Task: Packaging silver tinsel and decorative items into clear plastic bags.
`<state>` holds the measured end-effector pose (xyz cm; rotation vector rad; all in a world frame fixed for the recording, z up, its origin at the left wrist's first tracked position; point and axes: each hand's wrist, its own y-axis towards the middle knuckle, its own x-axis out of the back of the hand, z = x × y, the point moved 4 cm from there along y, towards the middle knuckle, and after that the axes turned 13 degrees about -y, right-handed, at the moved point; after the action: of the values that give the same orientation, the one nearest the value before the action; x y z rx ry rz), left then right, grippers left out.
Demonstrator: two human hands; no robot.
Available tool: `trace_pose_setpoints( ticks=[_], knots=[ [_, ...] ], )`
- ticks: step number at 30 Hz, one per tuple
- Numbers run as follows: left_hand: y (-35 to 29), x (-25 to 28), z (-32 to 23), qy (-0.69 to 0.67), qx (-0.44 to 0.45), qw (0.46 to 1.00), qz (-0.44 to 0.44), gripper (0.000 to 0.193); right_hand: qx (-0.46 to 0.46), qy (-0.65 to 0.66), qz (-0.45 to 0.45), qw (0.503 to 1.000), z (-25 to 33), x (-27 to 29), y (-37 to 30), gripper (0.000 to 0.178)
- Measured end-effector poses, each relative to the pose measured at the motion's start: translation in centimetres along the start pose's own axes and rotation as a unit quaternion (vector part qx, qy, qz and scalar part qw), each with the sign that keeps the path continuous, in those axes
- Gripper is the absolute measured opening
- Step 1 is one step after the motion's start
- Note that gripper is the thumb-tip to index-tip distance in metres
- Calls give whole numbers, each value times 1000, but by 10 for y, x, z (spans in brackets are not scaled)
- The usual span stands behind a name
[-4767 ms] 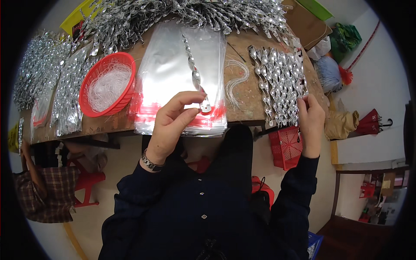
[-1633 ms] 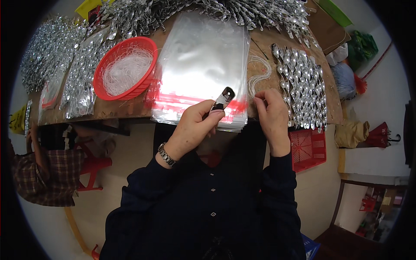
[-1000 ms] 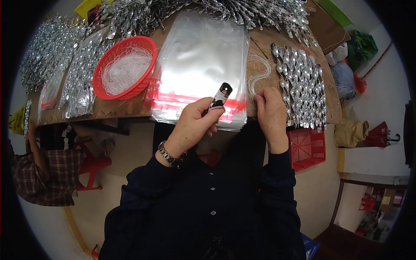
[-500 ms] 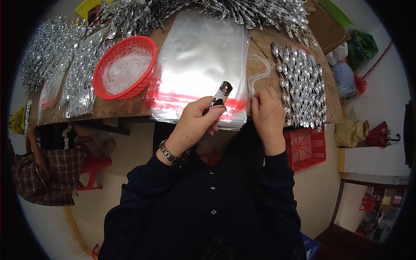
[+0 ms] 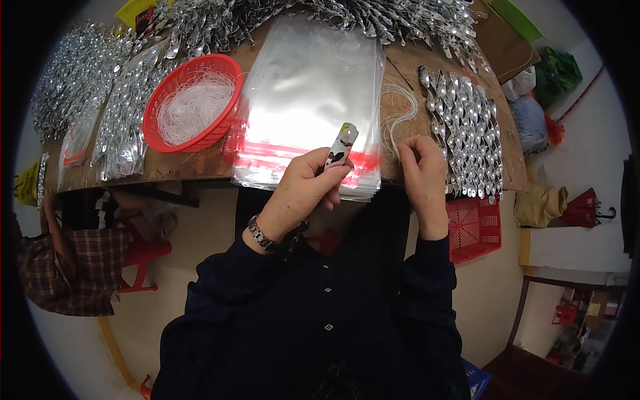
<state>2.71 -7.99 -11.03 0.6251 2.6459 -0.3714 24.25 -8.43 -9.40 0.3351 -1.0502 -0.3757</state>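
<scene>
Showing a silver strip (image 5: pixel 342 141) pinched in the left hand (image 5: pixel 298 189), centre frame; with right hand (image 5: pixel 425 175) nearly closed at the white threads (image 5: pixel 411 110), right of centre, any hold unclear; apparently at thread-picking; calling next, probably, for drawing one free.

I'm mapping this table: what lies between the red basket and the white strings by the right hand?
A stack of clear, red-banded plastic bags lies there, in the head view.

The strips (image 5: pixel 475 137) were silver, the bags (image 5: pixel 310 93) clear with red bands, the thread (image 5: pixel 195 110) white, the bench (image 5: pixel 512 157) brown, the shirt (image 5: pixel 97 270) plaid.
</scene>
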Motion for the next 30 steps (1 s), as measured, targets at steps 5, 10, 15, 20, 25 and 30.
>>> trace_pose_setpoints(
  ticks=[5,10,15,20,25,30],
  knots=[
    [4,-13,-2,-59,5,998,17,19,-133,222,84,962,-15,-4,-1,11],
    [16,-22,2,-34,31,998,39,25,-199,430,142,869,-18,-11,-8,14],
    [25,-30,6,-54,42,997,36,27,-236,494,130,827,0,-9,-15,18],
    [26,-40,5,-93,46,994,44,27,-217,536,130,806,7,-12,-20,25],
    [26,-45,4,-116,52,990,59,23,-206,563,140,788,15,-17,-24,31],
    [25,-43,8,-135,51,988,50,16,-220,604,151,751,26,-19,-27,12]
  ],
)
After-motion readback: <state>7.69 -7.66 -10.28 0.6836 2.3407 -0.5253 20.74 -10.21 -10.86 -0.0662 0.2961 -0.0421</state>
